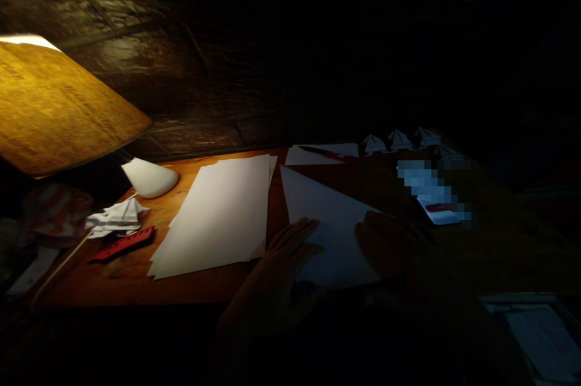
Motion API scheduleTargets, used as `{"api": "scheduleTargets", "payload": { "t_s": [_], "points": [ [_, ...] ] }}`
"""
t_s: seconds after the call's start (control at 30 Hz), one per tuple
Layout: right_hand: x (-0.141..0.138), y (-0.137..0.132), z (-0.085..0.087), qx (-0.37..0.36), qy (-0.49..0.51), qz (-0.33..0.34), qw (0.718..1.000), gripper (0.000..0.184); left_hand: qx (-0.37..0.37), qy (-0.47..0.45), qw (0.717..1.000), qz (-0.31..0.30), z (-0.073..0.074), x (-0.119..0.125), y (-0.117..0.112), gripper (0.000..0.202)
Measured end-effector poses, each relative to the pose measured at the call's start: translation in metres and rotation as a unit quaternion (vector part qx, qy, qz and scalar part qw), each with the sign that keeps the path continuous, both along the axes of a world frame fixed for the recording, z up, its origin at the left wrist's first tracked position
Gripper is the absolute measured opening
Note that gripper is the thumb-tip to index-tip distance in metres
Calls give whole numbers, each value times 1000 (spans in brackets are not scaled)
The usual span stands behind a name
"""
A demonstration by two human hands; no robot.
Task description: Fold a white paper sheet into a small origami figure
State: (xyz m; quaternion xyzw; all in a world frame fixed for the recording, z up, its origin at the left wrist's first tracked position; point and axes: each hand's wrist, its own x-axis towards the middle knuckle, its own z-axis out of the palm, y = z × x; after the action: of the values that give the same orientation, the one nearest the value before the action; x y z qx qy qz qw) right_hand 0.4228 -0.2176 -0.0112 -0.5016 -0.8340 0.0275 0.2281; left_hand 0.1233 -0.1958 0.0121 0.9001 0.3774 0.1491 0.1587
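A folded sheet of white paper (331,232) lies in front of me at the table's near edge, with a pointed corner at its upper left and a slanting upper edge. My left hand (285,265) rests on its left side, fingers stretched flat over the paper and thumb apart below. On its right side lies my right hand (393,244), in deep shadow, its fingers over the paper and its thumb apart below. Left of the folded sheet is a stack of white paper (220,216), touched by neither hand.
A lit lamp (149,177) stands left, near crumpled paper (118,218) and a red object (124,245). Behind lie white paper (299,155) and a dark, red-handled tool (338,157). Several folded paper shapes (400,140) and a phone (438,212) are at right. A wall (204,95) rises behind.
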Motion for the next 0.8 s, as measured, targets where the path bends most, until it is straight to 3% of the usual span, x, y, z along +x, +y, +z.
{"api": "scheduleTargets", "payload": {
  "t_s": [0.37, 0.6, 0.8],
  "points": [
    [7, 4, -13, 32, 24, -4, 999, 64, 7, -16, 1000, 0, 0, 0, 1, 46],
    [7, 6, -19, 52, 34, -10, 998, 53, -6, -12, 1000, -8, 1, -1, 3, 75],
    [8, 7, -18, 21, 39, -22, 999, 52, -19, -40, 999, -3, -9, -1, 5, 67]
  ]
}}
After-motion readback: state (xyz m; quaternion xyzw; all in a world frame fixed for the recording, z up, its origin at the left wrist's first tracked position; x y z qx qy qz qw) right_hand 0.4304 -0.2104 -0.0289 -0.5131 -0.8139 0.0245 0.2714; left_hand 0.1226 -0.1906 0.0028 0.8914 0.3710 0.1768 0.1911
